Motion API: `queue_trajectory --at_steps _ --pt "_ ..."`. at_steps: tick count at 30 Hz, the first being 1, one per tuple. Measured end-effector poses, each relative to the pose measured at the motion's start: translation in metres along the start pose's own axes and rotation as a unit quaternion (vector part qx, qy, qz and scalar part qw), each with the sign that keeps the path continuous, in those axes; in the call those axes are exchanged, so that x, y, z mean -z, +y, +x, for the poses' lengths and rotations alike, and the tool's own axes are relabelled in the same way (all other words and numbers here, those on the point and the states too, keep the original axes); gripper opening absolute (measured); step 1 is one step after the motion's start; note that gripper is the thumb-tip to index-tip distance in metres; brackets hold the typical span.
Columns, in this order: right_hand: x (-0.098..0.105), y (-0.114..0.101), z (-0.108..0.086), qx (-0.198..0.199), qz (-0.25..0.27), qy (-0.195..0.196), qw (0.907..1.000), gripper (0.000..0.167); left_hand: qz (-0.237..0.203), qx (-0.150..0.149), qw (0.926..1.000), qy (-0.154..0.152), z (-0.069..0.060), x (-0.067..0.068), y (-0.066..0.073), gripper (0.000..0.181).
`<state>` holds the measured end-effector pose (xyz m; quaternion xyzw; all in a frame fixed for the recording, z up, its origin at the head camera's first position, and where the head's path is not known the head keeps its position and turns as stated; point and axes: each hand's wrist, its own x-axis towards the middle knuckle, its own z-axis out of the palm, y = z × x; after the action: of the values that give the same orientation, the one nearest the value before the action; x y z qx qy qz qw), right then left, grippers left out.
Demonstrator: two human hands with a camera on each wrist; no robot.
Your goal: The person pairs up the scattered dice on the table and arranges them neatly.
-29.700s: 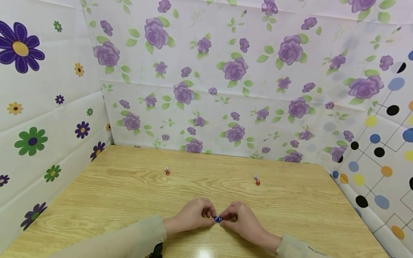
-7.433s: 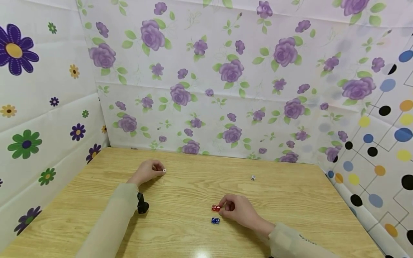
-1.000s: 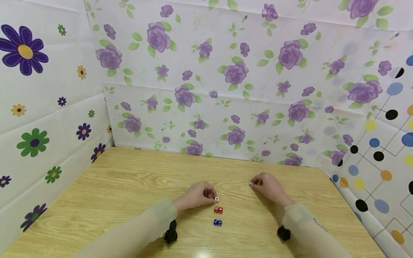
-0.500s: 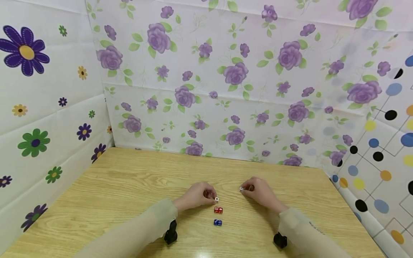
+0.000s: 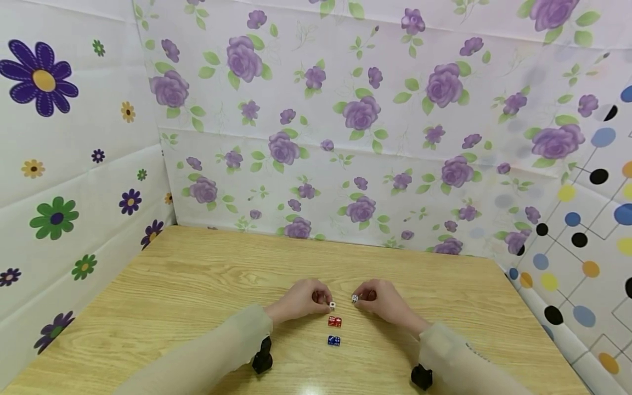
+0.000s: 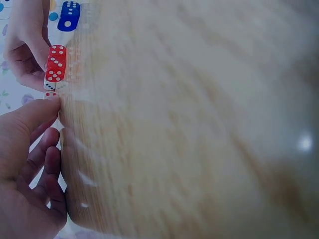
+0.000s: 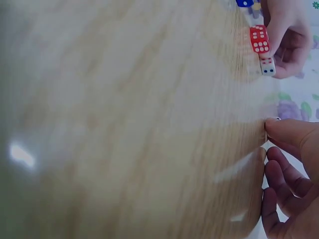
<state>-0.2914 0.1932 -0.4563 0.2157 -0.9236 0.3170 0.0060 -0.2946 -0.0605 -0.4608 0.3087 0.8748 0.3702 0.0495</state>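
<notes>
In the head view my left hand (image 5: 302, 300) pinches a white die (image 5: 332, 305) between thumb and fingertips, low at the table. My right hand (image 5: 384, 300) pinches a second white die (image 5: 354, 299) a short gap to the right of the first. Just nearer to me than the left hand's die lies a pair of red dice (image 5: 334, 322), side by side. Nearer still is a pair of blue dice (image 5: 334, 340), also side by side. In the right wrist view my right thumb covers most of its die, while the other white die (image 7: 267, 66) shows beyond.
The wood-grain table (image 5: 222, 263) spreads around the hands. A purple-flowered sheet (image 5: 316, 181) hangs behind it, with patterned sheets at left and right. Black wrist cameras (image 5: 262, 356) sit under both cuffs.
Over the last second my right hand has carried its white die left and nearer to me, toward the left hand's die. The left hand has stayed put. Earlier, the red dice came together near the blue pair.
</notes>
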Motion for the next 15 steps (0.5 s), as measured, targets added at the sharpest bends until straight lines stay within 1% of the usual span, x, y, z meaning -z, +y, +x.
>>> queue_trajectory --at_steps 6,11,15 --pt "-0.005 -0.005 -0.003 0.000 0.009 -0.001 1.0000 0.008 0.002 -0.001 1.0000 -0.001 0.001 0.000 -0.001 0.007" --pt "-0.010 -0.013 -0.004 0.009 0.031 -0.017 0.9993 0.008 0.002 -0.004 1.0000 -0.002 0.001 0.000 -0.001 0.006" --pt "-0.015 -0.020 -0.004 0.011 0.031 -0.024 0.9992 0.010 0.005 -0.007 1.0000 -0.002 0.000 0.001 0.000 0.007"
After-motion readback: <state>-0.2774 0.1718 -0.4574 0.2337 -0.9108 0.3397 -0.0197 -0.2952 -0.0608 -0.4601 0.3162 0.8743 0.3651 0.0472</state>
